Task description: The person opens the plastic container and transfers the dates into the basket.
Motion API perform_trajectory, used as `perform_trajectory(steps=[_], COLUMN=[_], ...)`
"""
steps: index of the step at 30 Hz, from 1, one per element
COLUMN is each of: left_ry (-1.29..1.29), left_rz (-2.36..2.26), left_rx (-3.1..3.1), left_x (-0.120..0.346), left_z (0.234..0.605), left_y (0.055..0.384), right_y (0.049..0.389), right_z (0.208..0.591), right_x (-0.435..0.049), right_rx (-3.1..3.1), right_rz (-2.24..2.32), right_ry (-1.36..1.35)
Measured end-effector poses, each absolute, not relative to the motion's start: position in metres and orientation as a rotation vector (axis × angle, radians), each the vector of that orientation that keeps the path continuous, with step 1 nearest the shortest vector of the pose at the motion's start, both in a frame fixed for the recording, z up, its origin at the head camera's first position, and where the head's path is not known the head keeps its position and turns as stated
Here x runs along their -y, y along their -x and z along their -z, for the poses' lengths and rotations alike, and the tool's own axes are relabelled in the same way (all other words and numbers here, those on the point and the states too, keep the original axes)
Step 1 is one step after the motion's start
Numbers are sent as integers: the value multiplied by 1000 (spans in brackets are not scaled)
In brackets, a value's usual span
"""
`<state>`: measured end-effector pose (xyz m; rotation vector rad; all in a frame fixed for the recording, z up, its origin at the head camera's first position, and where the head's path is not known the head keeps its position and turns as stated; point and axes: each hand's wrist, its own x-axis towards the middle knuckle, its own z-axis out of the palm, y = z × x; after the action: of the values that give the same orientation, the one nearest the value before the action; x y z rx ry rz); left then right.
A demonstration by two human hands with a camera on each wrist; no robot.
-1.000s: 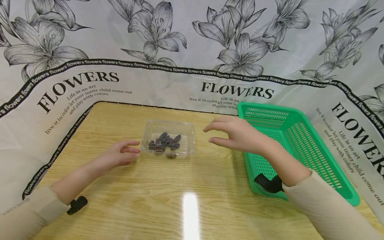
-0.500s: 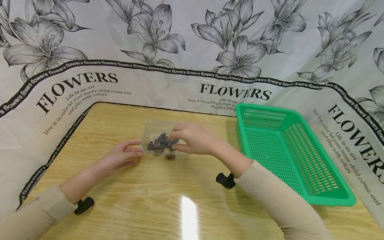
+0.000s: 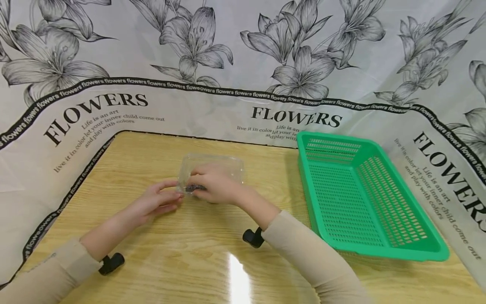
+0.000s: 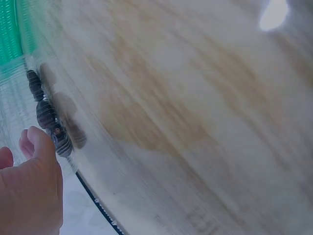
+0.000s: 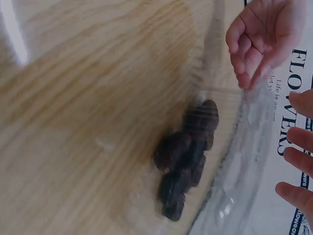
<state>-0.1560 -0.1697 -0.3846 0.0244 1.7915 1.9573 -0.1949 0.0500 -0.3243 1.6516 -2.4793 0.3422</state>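
Note:
A clear plastic box (image 3: 237, 165) with dark, elongated grapes (image 3: 194, 187) in it stands on the wooden table. My left hand (image 3: 157, 202) rests its relaxed fingertips at the box's left side. From the right, my right hand (image 3: 217, 184) reaches over the box, thumb and fingers apart close around the grapes and hiding most of them. In the right wrist view, several grapes (image 5: 172, 149) lie together in the box, with spread fingers (image 5: 297, 155) at the right edge of the view. Grapes (image 4: 46, 115) also show through the box's wall in the left wrist view.
A green slotted plastic basket (image 3: 414, 253) sits on the right of the table (image 3: 182, 253). White cloth (image 3: 212, 105) printed with flowers and lettering lines the table's back and sides. Each wrist carries a black mount (image 3: 253, 237).
My right hand has moved left from beside the basket, over the box to the grapes. My left hand has shifted slightly right, up to the box's side.

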Motion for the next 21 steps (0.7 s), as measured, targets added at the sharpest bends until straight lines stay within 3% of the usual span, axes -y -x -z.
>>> perform_trajectory(steps=[21], left_ry=[140], left_rz=[-1997], left_rx=[-1701], left_x=[168], left_z=[383], left_y=[158], right_y=[184], right_z=[354], right_x=[-21], right_rx=[2367], right_rz=[-183], right_ry=[-1480])
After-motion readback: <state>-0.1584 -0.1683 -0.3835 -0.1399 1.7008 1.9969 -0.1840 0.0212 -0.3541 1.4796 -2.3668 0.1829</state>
